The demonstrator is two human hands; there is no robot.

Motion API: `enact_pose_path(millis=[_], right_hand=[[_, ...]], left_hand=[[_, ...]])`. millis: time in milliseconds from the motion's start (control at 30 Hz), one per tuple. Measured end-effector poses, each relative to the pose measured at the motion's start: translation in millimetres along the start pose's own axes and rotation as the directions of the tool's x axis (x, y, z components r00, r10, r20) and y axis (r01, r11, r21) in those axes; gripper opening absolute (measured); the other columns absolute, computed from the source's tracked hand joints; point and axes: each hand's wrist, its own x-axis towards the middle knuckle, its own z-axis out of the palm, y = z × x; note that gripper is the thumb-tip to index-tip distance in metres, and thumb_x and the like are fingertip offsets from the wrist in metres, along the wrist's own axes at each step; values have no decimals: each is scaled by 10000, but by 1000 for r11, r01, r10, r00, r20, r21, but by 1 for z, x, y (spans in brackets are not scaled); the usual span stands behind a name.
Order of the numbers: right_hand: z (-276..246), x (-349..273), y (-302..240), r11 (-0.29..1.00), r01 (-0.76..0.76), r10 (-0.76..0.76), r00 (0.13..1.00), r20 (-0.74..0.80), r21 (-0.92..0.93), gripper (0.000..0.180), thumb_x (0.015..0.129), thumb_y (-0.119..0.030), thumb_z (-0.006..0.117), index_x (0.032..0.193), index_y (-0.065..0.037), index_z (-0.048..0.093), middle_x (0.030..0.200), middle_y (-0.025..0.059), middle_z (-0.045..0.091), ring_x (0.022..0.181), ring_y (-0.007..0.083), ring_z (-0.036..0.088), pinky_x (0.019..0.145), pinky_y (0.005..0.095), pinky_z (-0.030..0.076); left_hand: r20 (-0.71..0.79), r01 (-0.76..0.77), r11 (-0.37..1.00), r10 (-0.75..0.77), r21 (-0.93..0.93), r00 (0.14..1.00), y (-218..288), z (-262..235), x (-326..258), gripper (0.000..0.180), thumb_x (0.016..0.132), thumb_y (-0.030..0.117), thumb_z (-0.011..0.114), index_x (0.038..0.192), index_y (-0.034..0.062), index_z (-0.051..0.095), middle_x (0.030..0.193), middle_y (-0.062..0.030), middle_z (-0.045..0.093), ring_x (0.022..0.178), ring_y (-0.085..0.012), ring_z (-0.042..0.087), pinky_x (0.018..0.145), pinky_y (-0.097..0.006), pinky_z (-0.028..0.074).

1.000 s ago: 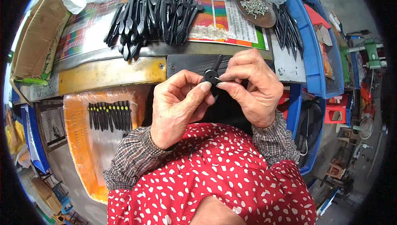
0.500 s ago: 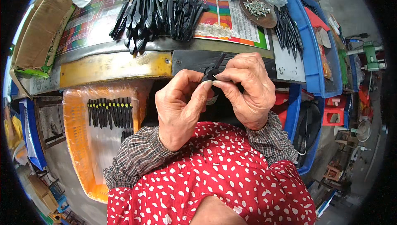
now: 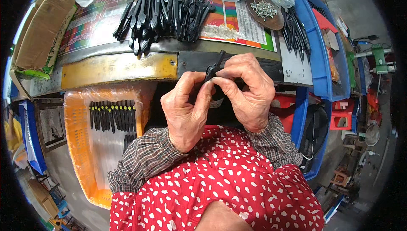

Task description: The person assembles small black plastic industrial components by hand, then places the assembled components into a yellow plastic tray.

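A small black plastic piece [image 3: 213, 70] with a slim tip pointing up and away is held before my chest, at the table's near edge. My left hand [image 3: 185, 111] pinches its left side between thumb and fingers. From the right, my right hand [image 3: 249, 92] is closed on the same piece, thumb and fingertips pressed to it. My fingers cover most of its lower part. Beyond my hands lies a pile of long black plastic pieces [image 3: 163, 16] on the table. Farther right, a round brown dish [image 3: 276, 21] holds several small silvery metal parts [image 3: 263, 9].
An orange crate [image 3: 80, 159] lined with clear plastic sits at my left, below the table edge, with rows of black pieces [image 3: 112, 114], some yellow-dotted. More black pieces [image 3: 295, 33] lie beside a blue bin [image 3: 324, 76] at the right. A cardboard box [image 3: 42, 29] stands far left.
Both hands have shifted slightly, the right one leftward, closer to the left. The black piece has moved a little left, and its tip sits slightly higher.
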Motion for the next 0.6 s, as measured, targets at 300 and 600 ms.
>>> enact_pose_path(millis=[300,600], right_hand=[[-2,-5,-10,672,-522,527,835,156,525,103,800,5,672,857,11,587,818,10,587,689,48,589,560,159,469],[1,-1,-13,706,-508,533,840,101,493,122,790,-3,686,840,23,578,796,36,598,677,66,596,544,183,489]], left_hand=[[36,-56,998,57,-40,998,-1,1,2,92,887,19,574,973,-7,554,748,-16,614,577,-11,479,483,-157,382],[-32,-263,942,275,210,961,-1,2,6,116,813,-17,635,912,-11,575,663,-101,578,569,-81,550,526,-232,448]])
